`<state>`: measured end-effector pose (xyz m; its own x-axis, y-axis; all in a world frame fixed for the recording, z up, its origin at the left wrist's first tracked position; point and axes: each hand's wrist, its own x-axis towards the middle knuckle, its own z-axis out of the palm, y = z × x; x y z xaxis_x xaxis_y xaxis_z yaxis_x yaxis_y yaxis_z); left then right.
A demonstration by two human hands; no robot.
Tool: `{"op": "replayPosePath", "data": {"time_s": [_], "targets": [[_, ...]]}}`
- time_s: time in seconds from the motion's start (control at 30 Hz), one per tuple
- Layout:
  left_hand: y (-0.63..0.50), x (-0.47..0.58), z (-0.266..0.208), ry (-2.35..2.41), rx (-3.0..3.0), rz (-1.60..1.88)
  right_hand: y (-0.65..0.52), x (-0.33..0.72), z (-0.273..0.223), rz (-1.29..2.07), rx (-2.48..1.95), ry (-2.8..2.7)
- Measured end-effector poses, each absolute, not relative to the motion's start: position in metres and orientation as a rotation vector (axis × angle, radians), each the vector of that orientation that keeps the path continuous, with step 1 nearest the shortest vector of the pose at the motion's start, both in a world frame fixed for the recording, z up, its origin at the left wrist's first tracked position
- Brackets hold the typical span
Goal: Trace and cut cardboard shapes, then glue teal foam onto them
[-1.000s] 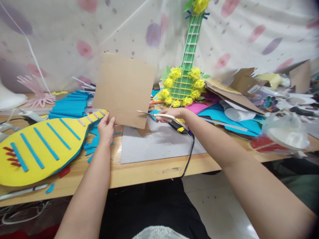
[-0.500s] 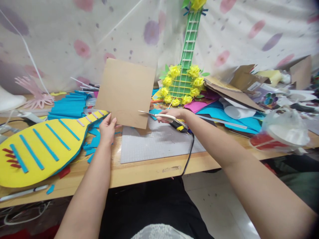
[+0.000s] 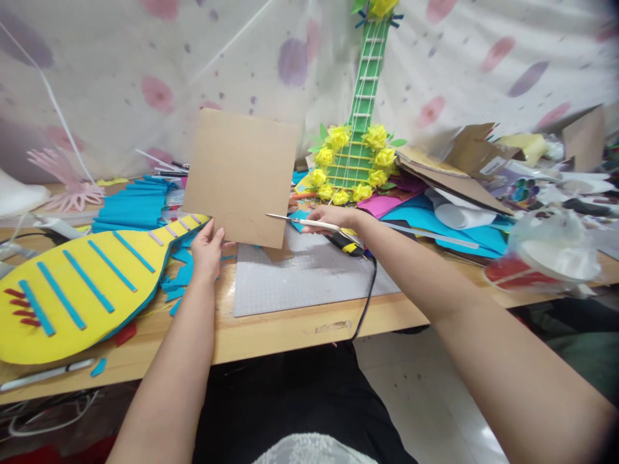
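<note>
A pale cloth (image 3: pixel 232 51) printed with pink and purple spots hangs behind a crowded wooden surface (image 3: pixel 280 332). On its left lies a yellow instrument-shaped cut-out (image 3: pixel 104 278), and toward the back a green toy guitar (image 3: pixel 352 161) stands upright. Nearer the middle lies a grey mat (image 3: pixel 309 287). A sheet of brown cardboard (image 3: pixel 242 174) is held up in front of the person, over the mat's back left part. The left hand (image 3: pixel 207 251) grips its lower left edge, while the right hand (image 3: pixel 329 219) is closed around a pair of scissors (image 3: pixel 314 224), whose blade overlaps the sheet's lower right edge. The cutting seems barely begun: the outline looks whole, no slit can be made out, and apparently nearly all of it remains. Counted, there is one cut-out, one guitar, one mat, one held sheet and one pair of scissors; nine yellow flowers (image 3: pixel 325 156) ring the guitar's body, with more yellow at its head; and the cut-out bears five blue strips (image 3: pixel 89 280), four lilac strips (image 3: pixel 155 238) and four dark red strips (image 3: pixel 19 301)
</note>
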<state>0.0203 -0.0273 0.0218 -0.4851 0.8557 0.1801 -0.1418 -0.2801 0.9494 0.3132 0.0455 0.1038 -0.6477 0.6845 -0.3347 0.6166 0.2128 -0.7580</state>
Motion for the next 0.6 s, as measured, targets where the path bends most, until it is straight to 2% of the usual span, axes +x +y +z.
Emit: {"op": "replayPosePath", "data": {"time_s": [0.6], "targets": [[-0.03,0.033,0.019,1.254,0.977,1.779,0.055,0.315,0.104,1.444,-1.151,-2.571]]}}
